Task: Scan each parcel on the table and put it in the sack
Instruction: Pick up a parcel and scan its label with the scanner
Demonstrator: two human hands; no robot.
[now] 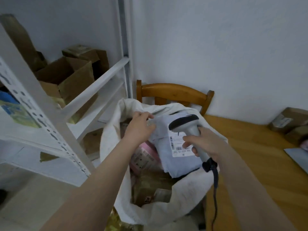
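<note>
The left hand [141, 125] pinches the far left corner of the parcel [176, 162], a pale plastic mailer, fingers curled over its edge. The right hand [206, 144] is wrapped round the handle of the scanner [185, 125], thumb stretched toward the label [179, 145]; whether the thumb touches the label I cannot tell. The scanner's dark head hangs just above the parcel, and its cable [215, 189] drops past the sack's near right rim.

The parcel lies over the open mouth of the sack [188, 185], label up. Its long axis runs from the far left of the mouth, where the left hand has it, toward the near right rim. It seems to rest against that rim rather than inside. The left hand alone carries the parcel, so the drop is its job: the opening lies straight below, and tipping the near end off the rim should let it slide in.

Deeper in the sack sit a pink parcel [146, 150] and brown parcels [150, 184]. Right of the sack the table [250, 155] holds brown boxes [283, 122] and a grey mailer [298, 157], so the task looks partly done. A chair [173, 92] stands behind the sack.
</note>
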